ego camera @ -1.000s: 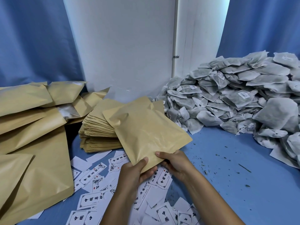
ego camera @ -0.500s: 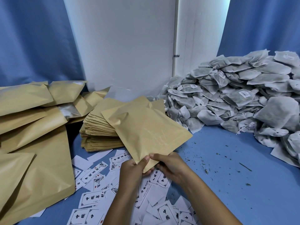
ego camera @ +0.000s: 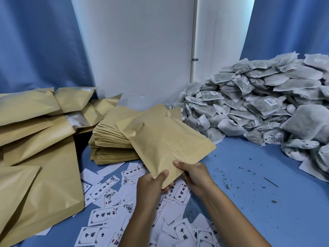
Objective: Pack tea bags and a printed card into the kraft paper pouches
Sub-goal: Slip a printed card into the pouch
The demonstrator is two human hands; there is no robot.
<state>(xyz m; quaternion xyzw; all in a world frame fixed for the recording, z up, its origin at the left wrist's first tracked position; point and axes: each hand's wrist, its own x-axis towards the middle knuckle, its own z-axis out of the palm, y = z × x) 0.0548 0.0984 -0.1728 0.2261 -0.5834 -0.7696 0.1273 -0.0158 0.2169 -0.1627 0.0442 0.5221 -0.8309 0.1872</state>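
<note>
Head view looks down on a blue table point(ego camera: 267, 202) where both hands hold one kraft pouch point(ego camera: 165, 145) by its near corner. Left hand point(ego camera: 151, 182) pinches that corner, thumb on top and fingers curled underneath. Right hand point(ego camera: 194, 172) grips the edge just beside it, thumb pressed on the upper face, the other fingers hidden behind the paper. Tilted, the pouch has its far end lifted toward the wall point(ego camera: 138, 50) and its near corner hanging over the cards point(ego camera: 105, 213). I cannot tell whether its mouth is open.

Those cards lie scattered on the table under and around the forearms, white slips with black printed frames and characters, some face down. Behind the pouch sits a neat stack of flat pouches point(ego camera: 110, 139), partly covered by it. Further left, larger kraft bags point(ego camera: 41, 168) lie overlapped, a few showing a clear window strip. On the right a big heap of tea bags point(ego camera: 258, 107) banks up against the wall and a blue curtain point(ego camera: 293, 25), some with small white labels. Loose tea crumbs point(ego camera: 227, 185) speckle the table between that heap and the right forearm. Another blue curtain hangs at left.
</note>
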